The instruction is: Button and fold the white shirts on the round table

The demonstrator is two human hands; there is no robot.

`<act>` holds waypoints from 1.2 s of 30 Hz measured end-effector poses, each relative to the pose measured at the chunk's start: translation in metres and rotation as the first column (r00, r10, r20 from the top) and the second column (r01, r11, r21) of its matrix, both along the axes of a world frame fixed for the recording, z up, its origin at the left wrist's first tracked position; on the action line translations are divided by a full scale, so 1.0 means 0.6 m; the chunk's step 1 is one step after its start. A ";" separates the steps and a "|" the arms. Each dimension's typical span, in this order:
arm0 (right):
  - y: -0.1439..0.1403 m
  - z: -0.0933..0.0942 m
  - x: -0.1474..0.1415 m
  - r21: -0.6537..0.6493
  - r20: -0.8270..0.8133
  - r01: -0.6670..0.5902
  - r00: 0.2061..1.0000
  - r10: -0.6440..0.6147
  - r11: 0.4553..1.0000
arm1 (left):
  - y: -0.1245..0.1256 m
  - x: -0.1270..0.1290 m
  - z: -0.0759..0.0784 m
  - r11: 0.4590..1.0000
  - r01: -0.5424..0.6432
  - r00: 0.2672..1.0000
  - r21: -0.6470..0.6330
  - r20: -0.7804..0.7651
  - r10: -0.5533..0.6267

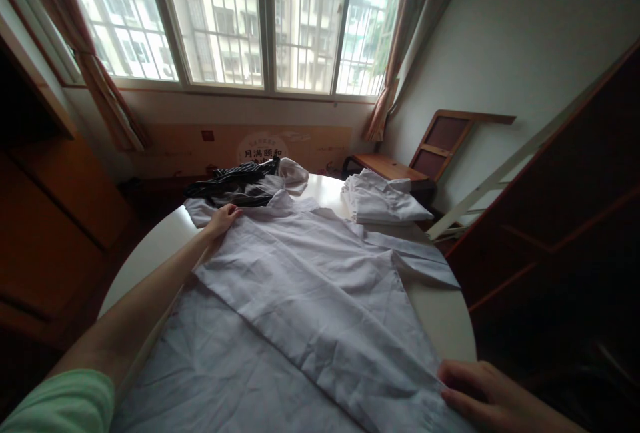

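A white shirt (310,286) lies spread over a round white table (150,240), its left side folded in across the body. My left hand (223,218) reaches far out and rests on the shirt's shoulder near the collar, fingers pinching the cloth. My right hand (480,390) presses flat on the shirt's lower hem at the near right edge of the table. One sleeve (420,260) stretches out to the right.
A stack of folded white shirts (383,200) sits at the far right of the table. A dark striped garment (235,183) lies at the far edge. Wooden furniture stands on both sides, and a wooden desk (387,166) under the window.
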State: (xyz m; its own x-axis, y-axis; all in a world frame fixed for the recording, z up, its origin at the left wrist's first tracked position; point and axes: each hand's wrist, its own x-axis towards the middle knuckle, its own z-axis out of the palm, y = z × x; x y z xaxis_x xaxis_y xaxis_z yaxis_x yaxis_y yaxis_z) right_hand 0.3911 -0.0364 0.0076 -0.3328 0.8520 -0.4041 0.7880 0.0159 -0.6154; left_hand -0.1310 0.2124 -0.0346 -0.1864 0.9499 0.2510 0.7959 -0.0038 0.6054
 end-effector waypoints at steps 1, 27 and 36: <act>0.000 -0.002 0.008 -0.011 0.007 -0.008 1.000 0.009 1.000 | -0.003 -0.001 0.000 1.000 -0.003 1.000 -0.006 -0.004 0.003; -0.018 -0.047 0.017 0.212 -0.003 0.123 0.992 -0.125 0.970 | -0.042 -0.004 0.010 0.999 -0.046 0.998 -0.012 0.041 0.047; -0.022 -0.039 0.013 0.241 -0.008 0.108 0.994 -0.110 0.965 | -0.241 -0.059 0.041 0.862 0.454 0.888 -0.227 0.192 -0.418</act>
